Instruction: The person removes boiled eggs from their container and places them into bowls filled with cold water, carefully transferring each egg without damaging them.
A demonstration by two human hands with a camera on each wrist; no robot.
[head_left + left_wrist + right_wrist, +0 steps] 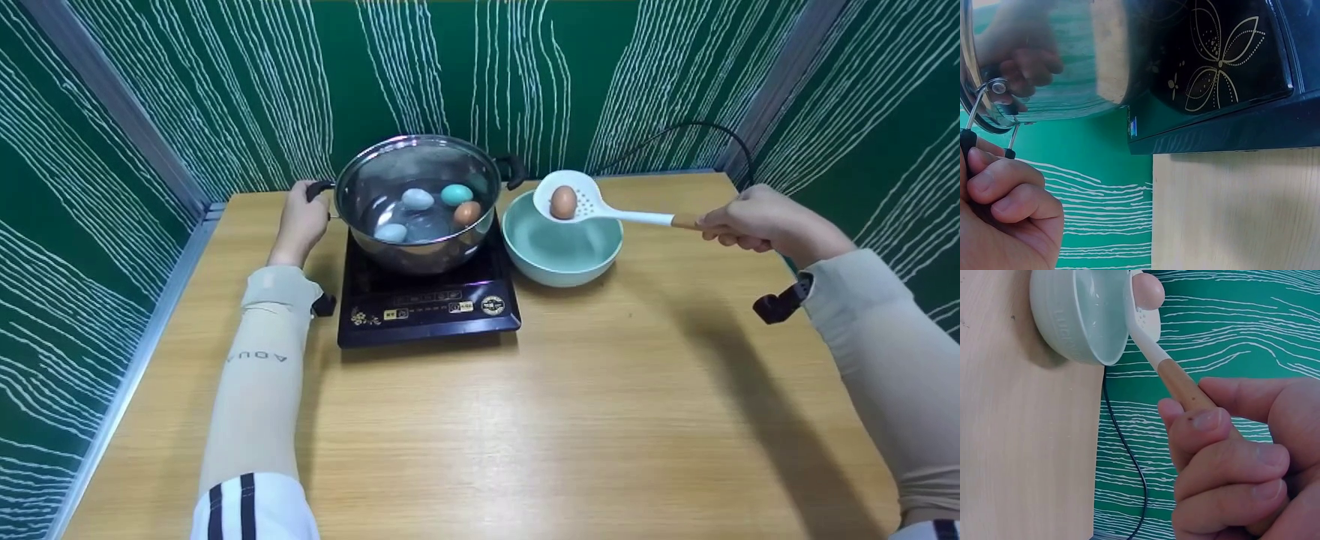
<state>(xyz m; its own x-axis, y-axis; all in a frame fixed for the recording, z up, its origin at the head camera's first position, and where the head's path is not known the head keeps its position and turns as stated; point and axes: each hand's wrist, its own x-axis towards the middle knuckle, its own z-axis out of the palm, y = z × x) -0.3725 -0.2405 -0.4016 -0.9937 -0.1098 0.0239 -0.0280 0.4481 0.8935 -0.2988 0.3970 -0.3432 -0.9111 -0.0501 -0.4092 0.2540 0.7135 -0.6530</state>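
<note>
My right hand [757, 221] grips the wooden handle [1182, 385] of a white slotted spoon [634, 216]. In the spoon's bowl lies a brown egg [563, 202], held over the far part of a light green bowl [562, 276]. My left hand [301, 219] holds the black side handle [321, 189] of a steel pot [420, 259], its fingers curled round it in the left wrist view. Inside the pot are several eggs: a brown one [466, 214], a turquoise one [457, 195] and pale blue ones [418, 199].
The pot stands on a black induction cooker [429, 330] with gold markings. Right beside it, the green bowl rests on the wooden table [540, 420]. A black cable [705, 124] runs along the back right. Green walls with white lines enclose the table.
</note>
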